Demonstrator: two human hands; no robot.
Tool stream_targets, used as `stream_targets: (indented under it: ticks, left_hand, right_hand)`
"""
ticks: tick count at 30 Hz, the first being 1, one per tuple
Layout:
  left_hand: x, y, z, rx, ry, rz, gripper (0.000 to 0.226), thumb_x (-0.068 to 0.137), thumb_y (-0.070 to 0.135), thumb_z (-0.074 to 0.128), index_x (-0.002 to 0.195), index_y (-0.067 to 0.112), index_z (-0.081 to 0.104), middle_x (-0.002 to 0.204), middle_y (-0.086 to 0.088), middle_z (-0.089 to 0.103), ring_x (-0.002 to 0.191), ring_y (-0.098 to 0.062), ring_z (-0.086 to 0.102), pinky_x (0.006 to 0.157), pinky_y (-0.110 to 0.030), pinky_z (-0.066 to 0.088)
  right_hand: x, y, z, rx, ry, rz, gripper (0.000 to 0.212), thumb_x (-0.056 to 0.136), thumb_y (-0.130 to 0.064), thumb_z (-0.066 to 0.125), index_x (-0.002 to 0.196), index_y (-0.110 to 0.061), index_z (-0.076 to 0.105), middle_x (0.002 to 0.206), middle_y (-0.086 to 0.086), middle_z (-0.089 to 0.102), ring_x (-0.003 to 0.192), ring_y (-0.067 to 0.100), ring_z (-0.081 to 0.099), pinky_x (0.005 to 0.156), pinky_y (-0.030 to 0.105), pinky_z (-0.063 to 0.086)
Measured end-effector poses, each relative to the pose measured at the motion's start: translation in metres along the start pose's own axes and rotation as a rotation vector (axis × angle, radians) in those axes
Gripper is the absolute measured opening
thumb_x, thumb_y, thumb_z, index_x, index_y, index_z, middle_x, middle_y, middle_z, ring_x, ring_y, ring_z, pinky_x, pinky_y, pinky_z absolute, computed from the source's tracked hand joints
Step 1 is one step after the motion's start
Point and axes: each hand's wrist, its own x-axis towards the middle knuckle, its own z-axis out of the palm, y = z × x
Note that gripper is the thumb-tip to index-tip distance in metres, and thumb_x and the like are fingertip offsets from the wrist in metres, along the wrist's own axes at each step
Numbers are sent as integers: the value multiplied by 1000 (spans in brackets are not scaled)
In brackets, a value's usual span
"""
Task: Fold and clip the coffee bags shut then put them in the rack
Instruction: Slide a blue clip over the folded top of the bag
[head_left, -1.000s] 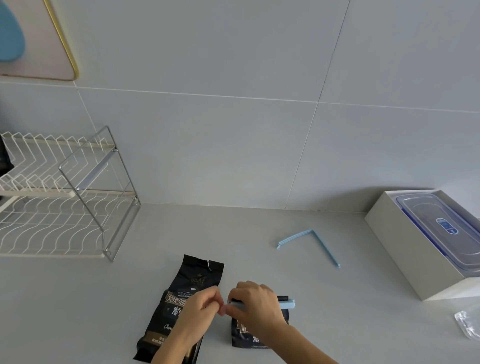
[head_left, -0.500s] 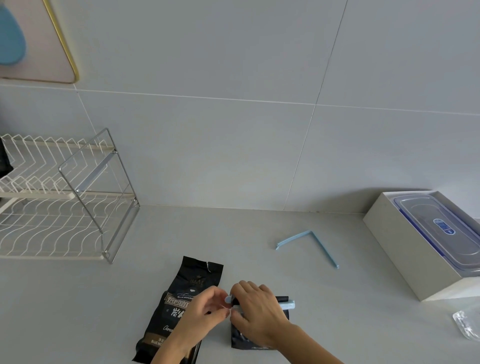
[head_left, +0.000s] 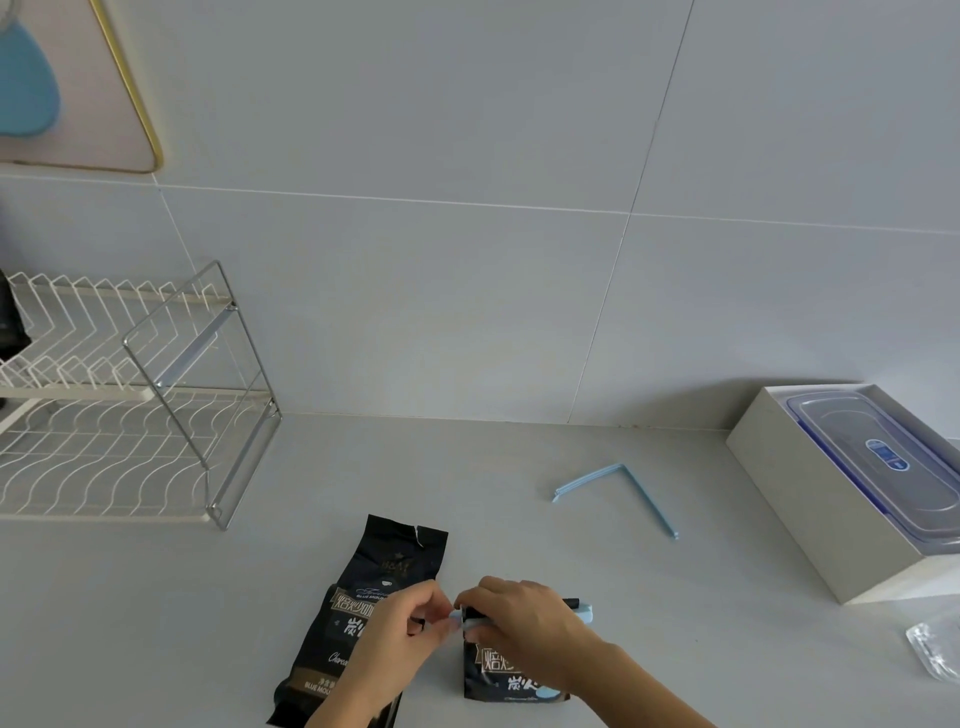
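Observation:
Two black coffee bags lie near the counter's front edge. The left bag (head_left: 384, 577) lies flat with its torn top unfolded. The right bag (head_left: 506, 675) has its top folded down, and a pale blue clip (head_left: 582, 614) runs across the fold. My right hand (head_left: 519, 623) presses on the clip and the folded top. My left hand (head_left: 400, 634) pinches the clip's left end, resting over the left bag. A second blue clip (head_left: 618, 488) lies open in a V further back. The white wire rack (head_left: 130, 415) stands at the far left.
A white box (head_left: 810, 499) holding a clear plastic container with a blue rim sits at the right against the wall. A crumpled clear wrapper (head_left: 935, 649) lies at the right edge. A dark object sits in the rack's upper tier at the far left edge.
My hands have stayed on the clip at the right bag's folded top, with the fingers shifting slightly at its left end. Nothing else moved.

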Motion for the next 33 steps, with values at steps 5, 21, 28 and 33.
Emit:
stream_targets:
  ticks: [5, 21, 28, 33]
  left_hand:
    - [-1, -3, 3, -67, -16, -23, 12, 79, 25, 71, 75, 16, 64, 71, 1, 67, 70, -11, 63, 77, -41, 55]
    - [-1, 3, 8, 141, 61, 51, 25, 81, 32, 68, 61, 36, 53, 67, 7, 65, 71, -8, 62, 72, -28, 57]
    - [-6, 3, 10, 144, 105, 66, 25, 80, 36, 68, 61, 36, 52, 64, 19, 63, 67, -9, 62, 68, -31, 57]
    - [-7, 3, 9, 162, 82, 64, 17, 82, 33, 65, 69, 35, 55, 80, 21, 66, 74, -5, 63, 72, -33, 56]
  right_hand:
    - [0, 0, 0, 16, 22, 9, 29, 97, -39, 40, 117, -23, 54, 106, 3, 61, 92, 26, 59, 75, 36, 45]
    - [5, -1, 6, 148, 103, 99, 18, 90, -31, 48, 96, -27, 65, 94, -4, 66, 84, 18, 58, 73, 30, 42]
    - [2, -2, 14, 103, 165, 89, 24, 92, -39, 44, 95, -25, 64, 91, -1, 65, 80, 22, 58, 75, 29, 39]
    - [1, 0, 5, 174, 128, 47, 22, 90, -37, 49, 99, -24, 65, 94, -1, 67, 81, 19, 58, 75, 25, 35]
